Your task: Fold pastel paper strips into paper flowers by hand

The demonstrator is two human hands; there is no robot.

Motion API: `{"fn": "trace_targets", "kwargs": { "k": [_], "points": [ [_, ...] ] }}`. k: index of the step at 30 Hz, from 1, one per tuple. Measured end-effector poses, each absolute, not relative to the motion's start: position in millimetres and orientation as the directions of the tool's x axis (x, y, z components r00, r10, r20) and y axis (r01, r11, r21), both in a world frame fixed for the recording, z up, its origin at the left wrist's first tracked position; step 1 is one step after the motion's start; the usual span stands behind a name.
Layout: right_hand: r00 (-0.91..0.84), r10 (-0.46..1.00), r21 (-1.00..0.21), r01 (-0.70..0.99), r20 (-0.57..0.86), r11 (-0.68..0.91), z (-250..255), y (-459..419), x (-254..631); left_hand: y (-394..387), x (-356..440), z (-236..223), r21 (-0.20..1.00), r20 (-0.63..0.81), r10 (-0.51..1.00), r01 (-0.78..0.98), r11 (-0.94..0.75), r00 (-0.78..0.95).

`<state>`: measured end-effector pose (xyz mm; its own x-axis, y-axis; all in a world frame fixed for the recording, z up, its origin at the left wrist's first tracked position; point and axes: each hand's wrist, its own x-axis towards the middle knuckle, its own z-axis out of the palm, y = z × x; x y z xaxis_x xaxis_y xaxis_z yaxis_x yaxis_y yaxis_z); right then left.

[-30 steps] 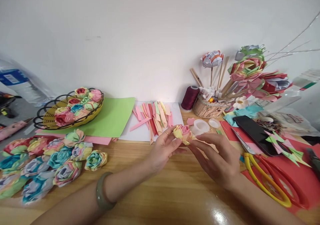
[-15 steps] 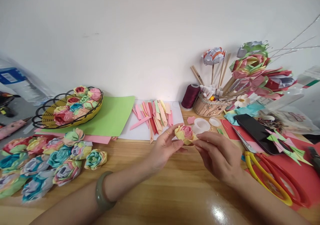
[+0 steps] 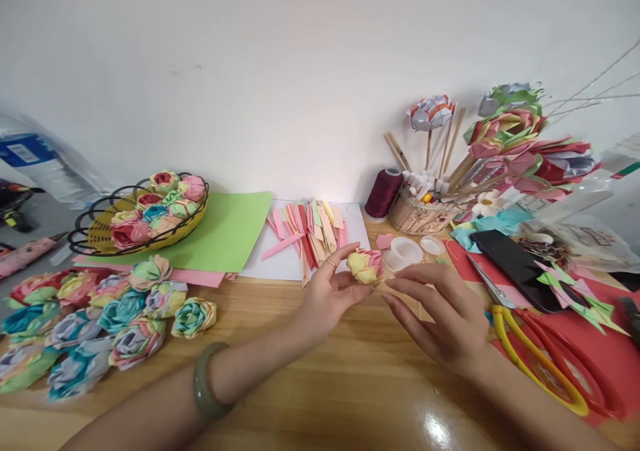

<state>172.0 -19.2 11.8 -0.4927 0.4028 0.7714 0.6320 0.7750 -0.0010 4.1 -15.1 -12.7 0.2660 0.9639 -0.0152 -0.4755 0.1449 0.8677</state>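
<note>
A small folded paper flower (image 3: 366, 266), yellow outside and pink inside, is held above the wooden table (image 3: 320, 377). My left hand (image 3: 327, 294) pinches it between thumb and fingertips; a ring is on one finger and a green bangle on the wrist. My right hand (image 3: 443, 317) hovers just right of the flower with its fingers spread, not gripping it. Behind the hands lies a pile of pink, peach and green paper strips (image 3: 313, 231) on a white sheet.
Several finished paper flowers (image 3: 95, 324) lie at the left; more fill a yellow wire basket (image 3: 145, 214) on green paper (image 3: 225, 234). At the right are tape rolls (image 3: 406, 251), a thread spool (image 3: 383, 194), a holder of sticks (image 3: 420, 214), a phone (image 3: 517, 267), and yellow and red scissors (image 3: 550, 364).
My right hand has let go of the flower and opened its fingers beside it. My left hand has kept hold and turned the flower slightly.
</note>
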Motion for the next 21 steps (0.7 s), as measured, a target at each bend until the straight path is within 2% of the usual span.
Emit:
{"fn": "trace_targets", "kwargs": {
  "k": [4,8,12,17,21],
  "points": [
    [-0.394,0.568,-0.213,0.654,0.723,0.725,17,-21,160,-16,4,-11,0.913,0.072,0.977,-0.408,0.016,0.2],
    [-0.339,0.65,-0.371,0.605,0.681,0.704,18,-23,154,-17,5,-12,0.921,0.119,0.982,-0.387,-0.052,0.15],
    [-0.298,0.661,-0.397,0.608,0.689,0.688,18,-25,154,-19,4,-11,0.923,0.131,0.98,-0.38,-0.065,0.151],
    [-0.321,0.689,-0.443,0.576,0.65,0.687,18,-25,156,-20,4,-7,0.907,0.077,0.975,-0.421,0.02,0.211],
    [-0.313,0.742,-0.504,0.574,0.592,0.645,20,-24,156,-18,4,-7,0.916,0.062,0.984,-0.401,0.01,0.166]
  ]
}}
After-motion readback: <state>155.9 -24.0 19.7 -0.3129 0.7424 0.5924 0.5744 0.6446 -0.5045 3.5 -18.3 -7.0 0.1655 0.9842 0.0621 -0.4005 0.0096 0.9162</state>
